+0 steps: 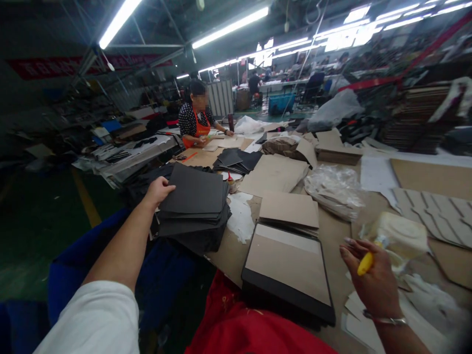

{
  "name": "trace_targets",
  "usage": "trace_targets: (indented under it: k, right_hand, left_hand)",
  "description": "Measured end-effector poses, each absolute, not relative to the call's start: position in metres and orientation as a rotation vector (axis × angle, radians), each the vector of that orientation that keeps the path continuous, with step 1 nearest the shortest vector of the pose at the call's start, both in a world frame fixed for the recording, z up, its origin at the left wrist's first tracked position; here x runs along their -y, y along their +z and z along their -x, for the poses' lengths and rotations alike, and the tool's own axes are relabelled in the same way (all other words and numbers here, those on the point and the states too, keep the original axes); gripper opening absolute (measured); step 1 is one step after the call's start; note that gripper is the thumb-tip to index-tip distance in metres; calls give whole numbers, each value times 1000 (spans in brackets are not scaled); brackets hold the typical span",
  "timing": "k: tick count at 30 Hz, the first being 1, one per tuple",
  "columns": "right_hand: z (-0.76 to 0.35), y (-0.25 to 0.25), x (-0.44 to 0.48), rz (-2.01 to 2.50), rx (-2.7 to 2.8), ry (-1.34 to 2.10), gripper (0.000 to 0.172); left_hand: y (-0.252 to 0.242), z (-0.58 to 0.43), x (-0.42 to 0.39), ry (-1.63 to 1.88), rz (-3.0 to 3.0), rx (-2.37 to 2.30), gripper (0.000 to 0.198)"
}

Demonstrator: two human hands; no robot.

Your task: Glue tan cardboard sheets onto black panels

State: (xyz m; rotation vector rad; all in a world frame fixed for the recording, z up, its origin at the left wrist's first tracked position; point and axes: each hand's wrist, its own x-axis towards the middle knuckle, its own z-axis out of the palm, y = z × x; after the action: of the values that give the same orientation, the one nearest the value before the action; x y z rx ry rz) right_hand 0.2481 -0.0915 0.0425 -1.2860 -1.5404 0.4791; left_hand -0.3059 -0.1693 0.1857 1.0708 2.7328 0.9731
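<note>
My left hand (159,191) pinches the left edge of the top black sheet (197,189) on a tall, uneven stack of black sheets. My right hand (374,275) is closed round a brush with a yellow handle (366,264); its far end points at a translucent plastic container (401,231), and its tip cannot be made out. Between my hands lies a pile of black-edged boards with a tan panel (287,260) and a pale strip on top. Just behind it is a small stack of tan boards (289,209).
A small red-capped bottle (230,181) stands behind white scraps (240,214). Clear plastic bags (334,189) and a large tan sheet (275,174) lie farther back. Cut tan pieces (437,214) are at right. Across the table a person in an orange apron (201,130) handles sheets.
</note>
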Motion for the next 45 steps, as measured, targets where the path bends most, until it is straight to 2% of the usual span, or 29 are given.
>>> trace_targets:
  k: [2,5,7,11,14,16,20,25,30,36,39,43,45]
  right_hand:
    - [-250,45,96,1261,1501,569,46]
    - [-252,58,102,1162,1365,684,41]
    - [-255,66,102,1110,1264,682,36]
    - [-270,68,102,1111,1160,581,34]
    - [-283,59,108,1153,1178,579,36]
    - [-287,51,112,1184,1210,582,38]
    - [-282,38,116,1206,1270,597,40]
    - [-247,30,114,1202,1392,701,34]
    - [-205,16,110,1171,1651,742,30]
    - [-185,3,109,1261,1797,761,34]
    - [-184,1,110,1257,1811,729,35]
    - [-189,7,109,1217,1833,732,34]
    - [-197,16,106,1197,1788,763,34]
  left_hand:
    - [203,280,184,1470,-1000,-2291,24]
    - [204,222,195,1826,-937,-1868,32]
    - [178,168,195,1701,-887,-1754,38]
    - [83,57,193,1273,-807,-1617,40]
    - [25,17,189,1163,-895,-1781,35]
    - [6,15,186,1134,-1015,-1892,31]
    - [6,32,188,966,-1315,-2015,32]
    - [15,53,178,658,-1498,-2133,41]
    - [6,67,121,900,-1183,-2087,47]
    - [-21,69,64,1048,-950,-2066,28]
    - [-30,83,70,1066,-952,-2170,29]
    - [-36,101,104,991,-1092,-2225,16]
    - [-34,103,131,945,-1163,-2214,17]
